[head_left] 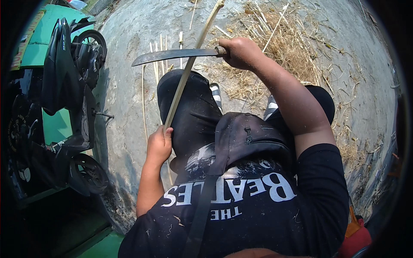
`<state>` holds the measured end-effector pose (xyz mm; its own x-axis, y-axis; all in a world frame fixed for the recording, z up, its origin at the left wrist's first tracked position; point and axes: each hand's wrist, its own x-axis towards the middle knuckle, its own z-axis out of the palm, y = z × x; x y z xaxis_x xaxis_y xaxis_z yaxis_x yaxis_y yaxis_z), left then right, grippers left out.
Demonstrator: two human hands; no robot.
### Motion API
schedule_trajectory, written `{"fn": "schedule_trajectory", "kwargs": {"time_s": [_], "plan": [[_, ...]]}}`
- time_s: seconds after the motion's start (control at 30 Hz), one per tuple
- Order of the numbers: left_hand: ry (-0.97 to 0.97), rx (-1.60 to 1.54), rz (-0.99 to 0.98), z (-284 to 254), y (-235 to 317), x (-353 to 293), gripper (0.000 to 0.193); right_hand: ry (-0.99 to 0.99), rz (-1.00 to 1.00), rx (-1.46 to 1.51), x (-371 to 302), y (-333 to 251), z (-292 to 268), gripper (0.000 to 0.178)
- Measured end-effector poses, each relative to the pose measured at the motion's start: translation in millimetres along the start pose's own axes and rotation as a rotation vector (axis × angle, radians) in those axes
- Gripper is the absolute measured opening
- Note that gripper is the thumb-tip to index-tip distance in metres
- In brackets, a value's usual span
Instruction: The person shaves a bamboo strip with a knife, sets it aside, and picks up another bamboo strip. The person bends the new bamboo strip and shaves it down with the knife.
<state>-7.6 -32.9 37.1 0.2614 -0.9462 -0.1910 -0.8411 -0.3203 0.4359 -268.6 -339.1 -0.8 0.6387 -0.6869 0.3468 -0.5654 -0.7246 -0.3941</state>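
Note:
My left hand (160, 145) is closed around the lower end of a long, pale bamboo strip (182, 84), its thumb lying along the strip. From there the strip slants up and to the right, over my left knee, past the top of the view. In my right hand (241, 52) is the short handle of a machete (172, 55), fingers wrapped round it. Its long, slightly curved, dark blade points left and crosses the strip above the knee. Whether the edge bites into the strip, I cannot tell.
Several thin bamboo strips (157, 64) lie on the concrete ground (124, 86) beyond my left knee. A heap of shavings (288, 47) spreads ahead and to the right. At the left stands a black motorbike (64, 86). A dark bag (254, 135) rests on my lap.

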Motion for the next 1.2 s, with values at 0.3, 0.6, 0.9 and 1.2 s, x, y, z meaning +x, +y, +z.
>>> {"fn": "schedule_trajectory", "kwargs": {"time_s": [0.3, 0.6, 0.9, 1.2], "plan": [[0.083, 0.043, 0.02, 7, 4, -5, 0.044, -0.048, -0.103, -0.069, 1, -35, -5, 0.007], [0.104, 0.067, 0.025, 8, 4, -4, 0.042, -0.026, -0.022, -0.016, 1, -38, -5, 0.006], [0.087, 0.131, 0.038, -4, 18, -1, 0.039, -0.037, 0.204, -0.007, 7, 3, -15, 0.012], [0.078, 0.1, 0.018, -7, 22, 4, 0.038, -0.034, 0.243, 0.072, 7, -3, -4, 0.01]]}}
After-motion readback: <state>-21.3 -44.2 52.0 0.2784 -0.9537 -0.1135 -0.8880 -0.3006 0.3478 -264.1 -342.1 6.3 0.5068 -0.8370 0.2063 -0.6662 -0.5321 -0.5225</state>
